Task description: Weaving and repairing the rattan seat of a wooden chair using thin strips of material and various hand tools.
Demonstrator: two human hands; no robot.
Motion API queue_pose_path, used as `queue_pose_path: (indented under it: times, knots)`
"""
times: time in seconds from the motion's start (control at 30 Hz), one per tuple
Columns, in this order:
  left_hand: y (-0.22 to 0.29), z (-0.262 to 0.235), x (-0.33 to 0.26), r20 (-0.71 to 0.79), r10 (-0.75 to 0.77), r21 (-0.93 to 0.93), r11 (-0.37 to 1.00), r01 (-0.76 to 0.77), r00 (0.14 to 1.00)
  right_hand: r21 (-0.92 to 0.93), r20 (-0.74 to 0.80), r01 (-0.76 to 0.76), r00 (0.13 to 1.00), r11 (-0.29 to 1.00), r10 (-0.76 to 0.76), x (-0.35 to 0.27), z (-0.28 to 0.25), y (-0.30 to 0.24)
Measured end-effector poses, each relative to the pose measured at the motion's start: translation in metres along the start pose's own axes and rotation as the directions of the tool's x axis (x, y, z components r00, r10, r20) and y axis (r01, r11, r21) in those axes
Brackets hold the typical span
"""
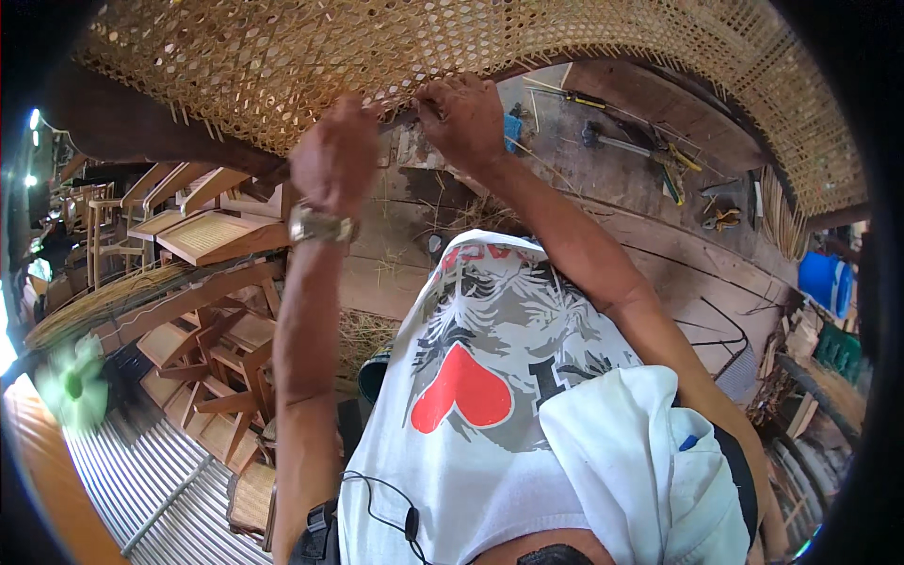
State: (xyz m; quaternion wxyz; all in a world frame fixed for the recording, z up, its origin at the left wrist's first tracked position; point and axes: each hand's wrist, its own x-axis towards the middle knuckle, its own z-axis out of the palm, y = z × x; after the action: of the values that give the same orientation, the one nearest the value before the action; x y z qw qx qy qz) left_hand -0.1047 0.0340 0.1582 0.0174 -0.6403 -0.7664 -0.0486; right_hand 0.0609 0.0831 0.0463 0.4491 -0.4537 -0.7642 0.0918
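A wide sheet of woven cane webbing [377,42] curves across the top of the view, set in a dark wooden frame [169,132]. Loose strand ends stick out along its lower edge. My left hand [337,155], slightly blurred and wearing a wristwatch, is closed against this edge. Just to its right my right hand [461,118] rests at the same rim with fingers curled and pressed together. Whatever the fingers of either hand pinch is too small or hidden to make out.
On the wooden floor at the right lie a hammer [617,143], a yellow-handled screwdriver [586,99], pliers [723,221] and a bundle of cane strands [782,212]. A blue container [827,282] stands beyond. Wooden chair parts [221,235] and a blurred green fan [73,384] are at left.
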Motion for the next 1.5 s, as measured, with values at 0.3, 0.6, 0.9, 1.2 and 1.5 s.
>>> queue_pose_path:
  times: [0.3, 0.6, 0.9, 1.2, 1.5]
  knots:
    - [-0.090, -0.155, -0.047, -0.149, 0.210, -0.010, 0.977, -0.214, 0.966, 0.367, -0.161, 0.246, 0.967, 0.897, -0.199, 0.034, -0.038, -0.068]
    - [-0.037, -0.069, -0.024, -0.029, 0.143, -0.381, 0.914, -0.143, 0.989, 0.506, 0.062, 0.075, 0.991, 0.859, -0.123, 0.036, -0.056, -0.030]
    - [-0.017, 0.015, -0.003, -0.142, 0.194, -0.273, 0.935, -0.227, 0.971, 0.339, 0.118, -0.136, 0.988, 0.931, 0.101, 0.016, -0.035, 0.016]
    - [0.015, -0.006, 0.002, -0.007, 0.151, 0.038, 0.988, -0.150, 0.989, 0.267, 0.012, 0.031, 0.999, 0.963, -0.036, 0.010, -0.037, 0.022]
    - [-0.011, 0.009, 0.016, -0.069, 0.274, -0.176, 0.943, -0.282, 0.959, 0.441, 0.056, -0.046, 0.998, 0.896, 0.024, 0.024, -0.006, 0.006]
